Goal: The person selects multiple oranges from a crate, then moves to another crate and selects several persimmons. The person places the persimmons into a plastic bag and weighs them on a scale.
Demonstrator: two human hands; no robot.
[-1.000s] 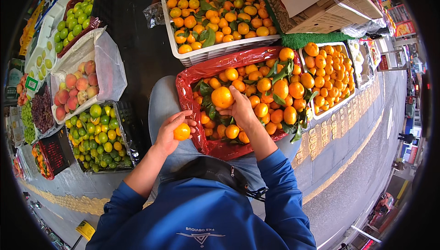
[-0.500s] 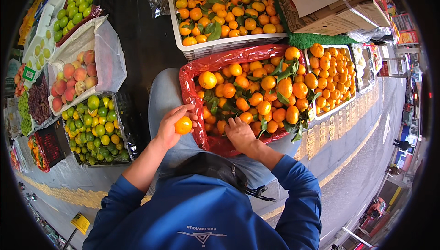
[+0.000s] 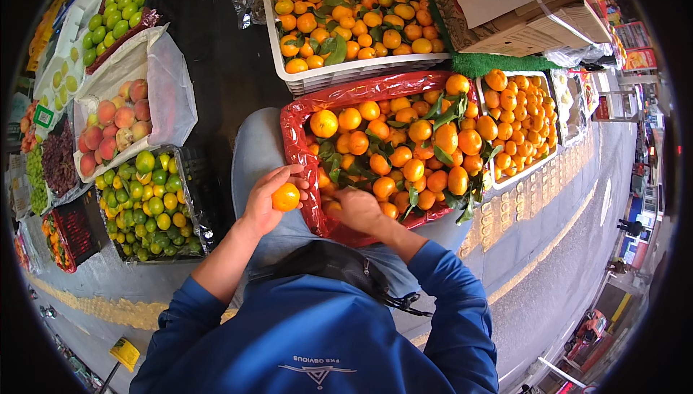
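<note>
My left hand (image 3: 266,199) is closed around an orange mandarin (image 3: 286,197), held just left of the red-lined crate (image 3: 294,130) of mandarins. The fruit faces up between thumb and fingers. Over the near left part of that crate, my right hand (image 3: 359,211) reaches in, somewhat smeared by motion. Its fingers curl at another mandarin (image 3: 332,207), which they partly cover. Loose mandarins (image 3: 413,169) with green leaves (image 3: 449,116) fill the crate around it.
Beyond stands a white crate (image 3: 328,74) of mandarins, with a cardboard box (image 3: 516,26) beside it. At right is another white tray (image 3: 521,174) of small orange fruit. Leftward are crates of green citrus (image 3: 148,203), peaches (image 3: 115,123) and limes (image 3: 115,15). My knees flank the red-lined crate.
My right hand has moved left within the crate, toward its near left corner, with a mandarin at its fingers. The left hand keeps its mandarin in nearly the same place.
</note>
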